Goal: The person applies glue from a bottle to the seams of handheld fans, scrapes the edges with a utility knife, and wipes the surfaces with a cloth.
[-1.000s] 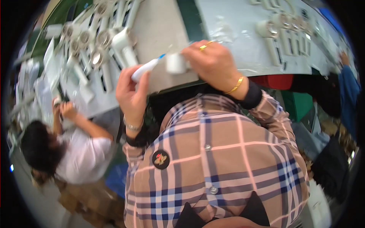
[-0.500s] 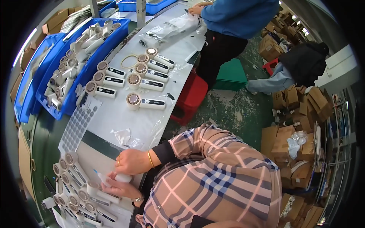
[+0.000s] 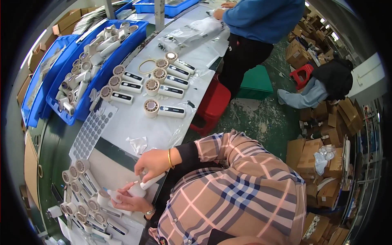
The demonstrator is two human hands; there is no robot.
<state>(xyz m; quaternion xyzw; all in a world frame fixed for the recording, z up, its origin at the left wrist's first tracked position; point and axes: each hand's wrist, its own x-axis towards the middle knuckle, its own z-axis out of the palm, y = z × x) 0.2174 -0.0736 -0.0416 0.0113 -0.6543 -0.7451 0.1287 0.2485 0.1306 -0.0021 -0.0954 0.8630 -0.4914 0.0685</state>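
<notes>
My left hand [image 3: 130,200], the lower one with a wristwatch, is closed around a white squeeze bottle [image 3: 137,190] with a blue-tipped nozzle. Just above it, my right hand [image 3: 154,164], wearing a gold bracelet, has its fingers curled and pinched. A white tube-shaped piece [image 3: 152,181] with a small dark spot near its end sticks out beneath my right palm. My fingers hide part of it, and anything tiny in the pinch is too small to tell. Beside my left hand several white handheld fans [image 3: 83,210] with beige round heads lie grouped on the bench.
Further along the table, more fans [image 3: 171,90] lie in rows near a tape ring [image 3: 147,66]. A sheet of grey round stickers [image 3: 92,132] and a crumpled plastic bag [image 3: 138,143] are closer. Blue bins [image 3: 134,34] line the left; a red stool [image 3: 212,106] and a co-worker [image 3: 257,20] stand beyond.
My right hand has lifted up and right, away from my left hand, and the white tube-shaped piece now shows beneath it. The whole view has shifted slightly; my left hand keeps the squeeze bottle.
</notes>
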